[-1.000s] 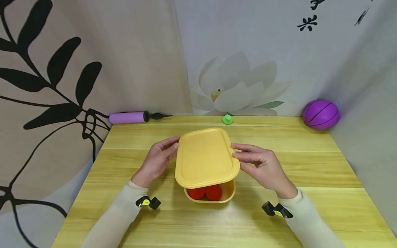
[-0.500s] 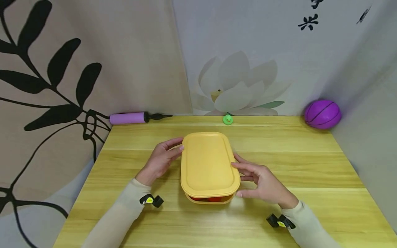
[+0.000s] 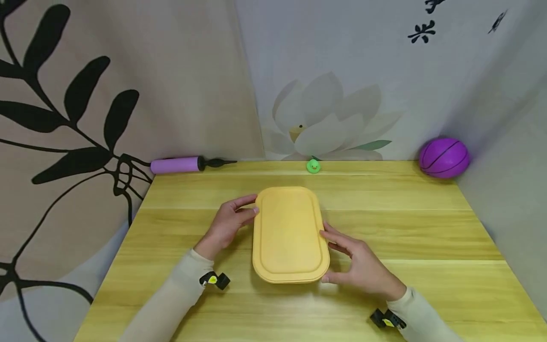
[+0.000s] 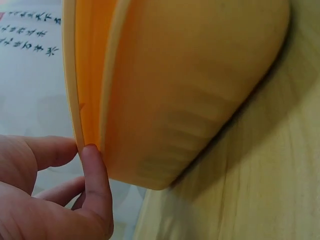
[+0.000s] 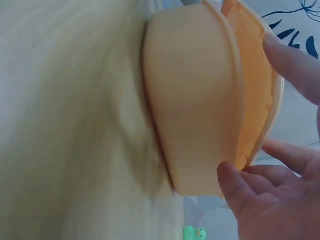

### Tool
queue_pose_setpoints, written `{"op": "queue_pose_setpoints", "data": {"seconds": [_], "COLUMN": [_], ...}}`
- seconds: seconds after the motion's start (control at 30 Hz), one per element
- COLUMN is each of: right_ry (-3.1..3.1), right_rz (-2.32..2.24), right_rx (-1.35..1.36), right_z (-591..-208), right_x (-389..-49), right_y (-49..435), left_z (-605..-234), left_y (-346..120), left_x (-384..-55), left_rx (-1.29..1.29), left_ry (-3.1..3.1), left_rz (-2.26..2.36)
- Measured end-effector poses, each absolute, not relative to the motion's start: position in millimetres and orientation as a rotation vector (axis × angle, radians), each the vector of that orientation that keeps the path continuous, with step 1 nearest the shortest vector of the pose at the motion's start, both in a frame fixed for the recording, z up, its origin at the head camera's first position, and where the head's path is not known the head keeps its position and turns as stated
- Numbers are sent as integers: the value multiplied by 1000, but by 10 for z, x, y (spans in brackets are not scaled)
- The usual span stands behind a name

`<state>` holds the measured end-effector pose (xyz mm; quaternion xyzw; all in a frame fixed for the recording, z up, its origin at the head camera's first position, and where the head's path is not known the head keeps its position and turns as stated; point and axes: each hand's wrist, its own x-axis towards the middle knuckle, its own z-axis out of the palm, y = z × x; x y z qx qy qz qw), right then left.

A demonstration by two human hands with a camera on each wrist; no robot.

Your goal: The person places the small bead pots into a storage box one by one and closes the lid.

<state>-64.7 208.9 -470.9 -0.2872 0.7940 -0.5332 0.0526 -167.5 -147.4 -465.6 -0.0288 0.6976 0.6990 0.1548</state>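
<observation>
A yellow rectangular lid (image 3: 291, 232) with rounded corners lies over a matching yellow box (image 4: 175, 90) on the wooden table. From above, the lid covers the box and hides its contents. Both wrist views show a gap between the lid's edge and the box rim. My left hand (image 3: 228, 221) pinches the lid's far left edge between thumb and fingers. On the right side, my right hand (image 3: 363, 263) holds the lid's edge, its thumb (image 5: 292, 67) toward the near corner and its fingers farther back along that side.
Along the table's back edge lie a purple hand pump (image 3: 176, 165) with a black nozzle, a small green duck (image 3: 313, 166) and a purple ball (image 3: 444, 157) in the right corner. Printed curtains stand behind the wooden table (image 3: 406, 190).
The lid has come down and straightened over the box, covering the red round things that showed at its near end. My right hand has slid toward me along the edge; my left has followed the lid.
</observation>
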Motion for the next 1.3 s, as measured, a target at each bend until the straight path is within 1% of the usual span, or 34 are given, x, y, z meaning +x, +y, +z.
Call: {"op": "queue_pose_setpoints", "data": {"seconds": [0.13,0.3,0.67,0.9,1.3], "right_ry": [2428,2483,2569,2568,2635], "right_rz": [-1614,-1552,-1517,-1510,-1422], "right_rx": [-874,-838,-743,-740,-721], "right_z": [-4780,-4821,-4798,-4797,-4743], "right_x": [-641,-624,-647,-633,-608], "right_y": [2058,2036,1993,1985,2009], "left_z": [-4683,-4667,-4692,-4751,-4809], "left_y": [-1478,-1460,-1443,-1439,-1427], "left_x": [-1673,-1676,-1694,-1658,-1665], "left_rx": [-90,-39,-12,-62,-29], "left_ry": [2027,2025,1994,1996,2045], "left_rz": [1977,1953,1945,1954,1894]}}
